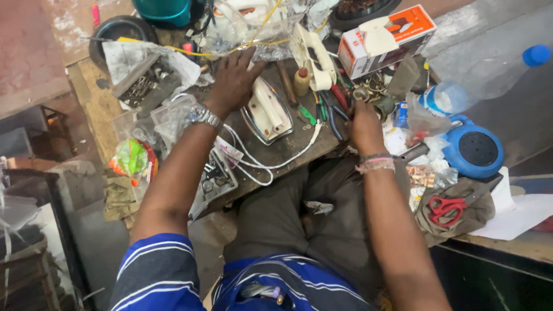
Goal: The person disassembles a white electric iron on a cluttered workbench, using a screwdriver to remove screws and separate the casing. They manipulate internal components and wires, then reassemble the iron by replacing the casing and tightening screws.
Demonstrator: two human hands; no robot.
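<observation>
My left hand (233, 80) lies spread on the bench (288, 151), fingers touching the upturned white clothes iron (266, 110) near the middle. My right hand (364, 125) rests closed among the screwdrivers (329, 109) toward the bench's right edge. A white cord (271, 164) trails to the near edge.

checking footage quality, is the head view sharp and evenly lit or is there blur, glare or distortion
Head view: soft, even daylight, no hard shadows; the left hand by the white electric iron is slightly smeared; glare on the clear plastic bottle; wide-angle stretch bends the edges.
</observation>
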